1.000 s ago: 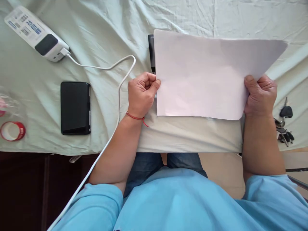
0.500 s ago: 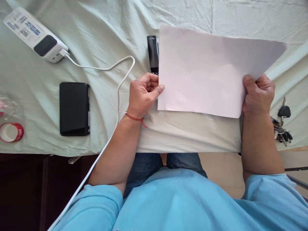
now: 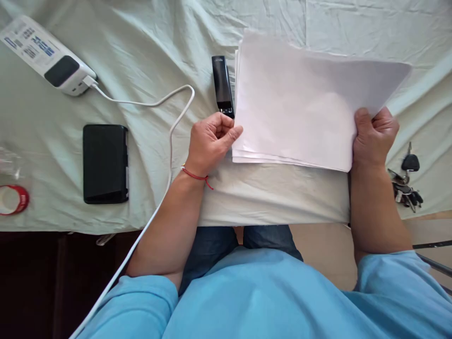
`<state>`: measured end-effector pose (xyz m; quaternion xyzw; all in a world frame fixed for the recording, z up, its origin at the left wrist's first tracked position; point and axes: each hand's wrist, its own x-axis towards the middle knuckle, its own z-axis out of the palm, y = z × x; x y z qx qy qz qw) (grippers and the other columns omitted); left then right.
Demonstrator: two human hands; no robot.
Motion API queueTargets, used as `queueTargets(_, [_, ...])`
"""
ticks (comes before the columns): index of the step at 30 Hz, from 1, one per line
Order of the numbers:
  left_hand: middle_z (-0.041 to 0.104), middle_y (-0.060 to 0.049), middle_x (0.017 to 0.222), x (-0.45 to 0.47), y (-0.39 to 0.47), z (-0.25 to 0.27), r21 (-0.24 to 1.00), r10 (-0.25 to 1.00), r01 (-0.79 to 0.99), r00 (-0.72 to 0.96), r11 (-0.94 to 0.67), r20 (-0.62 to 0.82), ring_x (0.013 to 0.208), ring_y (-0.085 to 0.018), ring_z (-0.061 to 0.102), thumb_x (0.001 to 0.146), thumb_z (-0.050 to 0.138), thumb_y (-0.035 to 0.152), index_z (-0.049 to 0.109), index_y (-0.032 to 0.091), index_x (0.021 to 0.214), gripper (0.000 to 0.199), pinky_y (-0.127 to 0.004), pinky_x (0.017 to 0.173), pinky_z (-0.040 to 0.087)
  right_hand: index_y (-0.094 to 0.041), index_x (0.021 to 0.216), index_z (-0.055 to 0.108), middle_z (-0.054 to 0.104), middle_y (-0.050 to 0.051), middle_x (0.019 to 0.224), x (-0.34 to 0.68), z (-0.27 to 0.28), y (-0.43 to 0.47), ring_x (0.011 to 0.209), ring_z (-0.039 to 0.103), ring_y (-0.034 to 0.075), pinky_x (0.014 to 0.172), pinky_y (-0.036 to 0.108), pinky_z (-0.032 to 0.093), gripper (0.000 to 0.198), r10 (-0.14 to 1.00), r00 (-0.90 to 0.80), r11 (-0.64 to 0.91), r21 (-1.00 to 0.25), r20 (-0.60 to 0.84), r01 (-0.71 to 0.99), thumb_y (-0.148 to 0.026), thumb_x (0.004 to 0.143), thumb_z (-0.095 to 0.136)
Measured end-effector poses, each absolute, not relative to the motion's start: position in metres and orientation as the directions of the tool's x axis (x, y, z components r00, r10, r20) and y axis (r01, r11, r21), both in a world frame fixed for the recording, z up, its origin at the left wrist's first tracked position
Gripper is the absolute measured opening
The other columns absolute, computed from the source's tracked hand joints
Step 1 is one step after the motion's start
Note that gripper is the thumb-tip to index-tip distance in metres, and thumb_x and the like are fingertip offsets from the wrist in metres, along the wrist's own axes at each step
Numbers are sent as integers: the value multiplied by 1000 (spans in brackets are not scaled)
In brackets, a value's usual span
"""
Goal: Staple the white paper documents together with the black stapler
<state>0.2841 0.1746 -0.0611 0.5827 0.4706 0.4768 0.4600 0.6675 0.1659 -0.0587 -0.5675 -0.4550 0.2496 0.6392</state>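
Several blank white sheets of paper (image 3: 296,103) lie in a loose stack between my two hands. Thumb and fingers of my left hand (image 3: 213,141) are pinched on the stack's left edge. My right hand (image 3: 376,136) grips the right side, thumb on top and fingers underneath, and the far right corner is raised. At the left and lower edges the sheets are slightly fanned. Just beyond my left fingers is a black stapler (image 3: 222,84), its near end close to the paper's left edge.
A black phone (image 3: 106,164) lies on the pale green cloth (image 3: 155,56) at left. Behind it, a white power bank (image 3: 49,54) has a white cable (image 3: 171,141) running past my left arm. A red tape roll (image 3: 16,200) sits far left; keys (image 3: 407,188) lie beyond my right forearm.
The sheets have slid slightly out of line, so several edges now show at the left and bottom. More of the stapler is uncovered. Both hands keep their grip, and the view has shifted slightly.
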Motion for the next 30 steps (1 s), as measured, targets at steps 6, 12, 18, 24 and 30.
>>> queueTargets(6, [57,3,61,285,174,-57,978,985,148,109,-147,131,57,-10,45,87,96,45,69,23,73,38,-28,50,35,-22,88,81,81,5,92,668,-61,170,100,78,25,107,44,63,48,815,482,271,-947,322,174,-63,72,101])
queueTargets(12, [55,3,60,287,171,-51,974,980,159,141,-161,139,57,-11,47,91,91,63,63,23,70,53,-27,51,39,-18,89,81,81,5,95,686,-72,173,103,79,23,115,45,62,52,818,497,284,-955,290,90,-59,69,105])
queueTargets(18, [65,1,66,288,171,-50,975,975,178,198,-137,101,59,-12,53,89,92,59,66,22,76,47,-28,55,42,-16,98,82,83,3,102,694,-73,177,110,81,22,125,48,59,33,807,557,240,-971,197,-6,-36,82,102])
queueTargets(24, [51,4,53,287,172,-49,952,976,238,144,-194,163,51,-10,43,100,77,71,62,23,70,59,-30,51,36,-16,96,83,84,2,105,685,-66,175,114,83,22,128,48,59,21,802,580,205,-978,141,-45,-27,87,98])
queueTargets(30, [63,1,67,289,171,-49,973,966,166,228,-158,118,59,-12,51,87,90,73,66,22,76,58,-30,53,39,-19,97,83,85,0,104,690,-70,176,118,84,21,123,48,64,18,781,598,256,-966,182,-41,-28,89,96])
